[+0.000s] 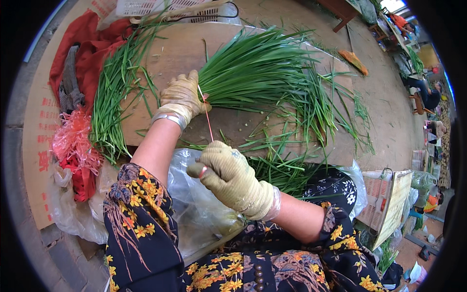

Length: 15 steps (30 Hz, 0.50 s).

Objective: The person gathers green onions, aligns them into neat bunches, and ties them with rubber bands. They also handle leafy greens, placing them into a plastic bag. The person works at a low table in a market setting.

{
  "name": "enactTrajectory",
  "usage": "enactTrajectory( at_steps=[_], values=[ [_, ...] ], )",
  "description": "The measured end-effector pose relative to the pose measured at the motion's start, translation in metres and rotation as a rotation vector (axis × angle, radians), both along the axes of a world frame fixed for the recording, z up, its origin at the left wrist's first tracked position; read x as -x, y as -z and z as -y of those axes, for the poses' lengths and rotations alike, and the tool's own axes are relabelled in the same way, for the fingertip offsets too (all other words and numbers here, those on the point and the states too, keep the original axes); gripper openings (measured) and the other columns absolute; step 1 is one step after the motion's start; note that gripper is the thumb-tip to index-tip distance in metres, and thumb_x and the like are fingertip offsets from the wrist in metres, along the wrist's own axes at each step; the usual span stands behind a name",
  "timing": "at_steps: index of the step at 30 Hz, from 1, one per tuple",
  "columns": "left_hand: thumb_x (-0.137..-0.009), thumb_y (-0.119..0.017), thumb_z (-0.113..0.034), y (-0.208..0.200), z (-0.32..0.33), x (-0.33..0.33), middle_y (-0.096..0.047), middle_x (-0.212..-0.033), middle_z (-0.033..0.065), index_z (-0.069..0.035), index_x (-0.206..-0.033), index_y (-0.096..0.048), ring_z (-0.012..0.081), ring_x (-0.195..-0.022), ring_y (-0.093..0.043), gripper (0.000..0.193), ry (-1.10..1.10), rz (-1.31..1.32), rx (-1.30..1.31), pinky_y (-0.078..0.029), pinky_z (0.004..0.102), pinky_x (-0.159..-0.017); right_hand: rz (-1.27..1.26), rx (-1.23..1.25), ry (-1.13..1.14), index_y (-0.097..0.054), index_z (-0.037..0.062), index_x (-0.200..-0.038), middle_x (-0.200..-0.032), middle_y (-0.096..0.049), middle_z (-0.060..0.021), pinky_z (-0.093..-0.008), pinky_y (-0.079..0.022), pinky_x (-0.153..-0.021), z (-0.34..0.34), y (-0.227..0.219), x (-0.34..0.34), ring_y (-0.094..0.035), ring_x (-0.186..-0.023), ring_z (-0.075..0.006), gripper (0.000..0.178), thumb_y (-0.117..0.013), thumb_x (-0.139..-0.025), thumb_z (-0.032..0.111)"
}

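A thick bunch of long green chives [258, 70] lies across a brown board, its leaves fanning to the right. My gloved left hand [181, 100] is wrapped round the bunch's left end, so the stalk ends are mostly hidden. A thin red-and-white string [209, 124] runs taut from the bunch beside that hand toward me. Closer to my body, my gloved right hand [233, 177] is closed on the string, a bit of it showing between thumb and fingers. Loose chives [109, 107] lie along the board's left side, and more are scattered under the bunch's right end.
Red cloth [92, 46] and a tuft of pink plastic strings [77, 138] sit at the left. Clear plastic sheeting [187, 194] covers the area before my lap. A white crate [160, 7] stands beyond the board, a pinkish crate [372, 194] at right. People sit far right.
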<state>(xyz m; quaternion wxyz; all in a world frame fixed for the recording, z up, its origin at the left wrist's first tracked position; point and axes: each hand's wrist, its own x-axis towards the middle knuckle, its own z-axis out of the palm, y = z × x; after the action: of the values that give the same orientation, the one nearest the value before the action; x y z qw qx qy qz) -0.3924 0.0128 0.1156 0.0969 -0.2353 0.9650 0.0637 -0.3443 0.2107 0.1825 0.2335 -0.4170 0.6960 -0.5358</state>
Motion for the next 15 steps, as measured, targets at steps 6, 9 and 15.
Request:
enactTrajectory(
  at_steps=[6, 9, 15],
  values=[
    [-0.062, -0.086, -0.044, 0.003, 0.002, 0.002, -0.061, -0.12, 0.0146, -0.01, -0.126, -0.049, 0.0359, -0.111, -0.061, 0.082, -0.033, 0.04, -0.054, -0.048, 0.0515, -0.092, -0.061, 0.146, -0.05, -0.064, 0.0009, -0.089, -0.088, -0.059, -0.0147, -0.0424, -0.048, -0.074, -0.012, 0.009, 0.004, -0.057, -0.083, -0.0355, 0.014, -0.065, -0.089, 0.015],
    [-0.064, -0.084, -0.048, -0.006, -0.001, 0.005, -0.061, -0.121, 0.0131, -0.012, -0.126, -0.048, 0.0326, -0.114, -0.061, 0.08, -0.07, 0.124, -0.086, -0.048, 0.0536, -0.092, -0.062, 0.094, -0.073, -0.065, 0.0009, -0.091, -0.089, -0.06, -0.0136, -0.0412, -0.048, -0.077, -0.018, 0.005, 0.006, -0.058, -0.085, -0.0341, 0.013, -0.064, -0.09, 0.013],
    [-0.068, -0.082, -0.052, -0.012, 0.0, 0.006, -0.061, -0.123, 0.0119, -0.014, -0.127, -0.048, 0.0307, -0.115, -0.062, 0.079, -0.079, 0.131, -0.128, -0.047, 0.0539, -0.092, -0.182, 0.07, -0.11, -0.06, 0.0023, -0.079, -0.082, -0.058, -0.0124, -0.0437, -0.047, -0.074, -0.024, 0.037, 0.004, -0.056, -0.083, -0.034, 0.013, -0.071, -0.081, 0.008]
  ],
)
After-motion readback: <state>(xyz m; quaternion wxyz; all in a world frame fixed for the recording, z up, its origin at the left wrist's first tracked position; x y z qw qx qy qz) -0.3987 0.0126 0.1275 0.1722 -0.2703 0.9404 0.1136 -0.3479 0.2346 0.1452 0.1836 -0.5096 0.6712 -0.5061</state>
